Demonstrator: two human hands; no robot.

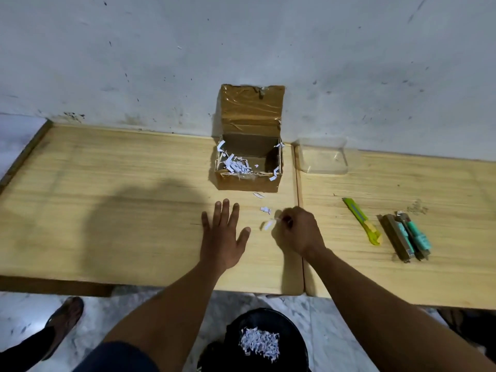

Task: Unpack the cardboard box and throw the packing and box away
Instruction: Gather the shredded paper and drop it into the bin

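An open brown cardboard box (248, 181) stands at the back of the wooden table against the wall, its taped lid upright. White shredded paper (236, 165) lies in its left part. A few paper scraps (265, 209) lie on the table in front of it. My left hand (221, 237) rests flat on the table, fingers spread, holding nothing. My right hand (299, 232) is beside the scraps, fingertips pinched on a small white paper scrap (277, 219). A black bin (298, 334) on the floor below holds a heap of shredded paper (259, 343).
A clear plastic container (323, 158) sits right of the box. A yellow-green utility knife (362, 220) and packaged teal items (406, 236) lie on the right table (402, 277). A seam splits the two tables. A sandalled foot (63, 322) stands on the marble floor at left.
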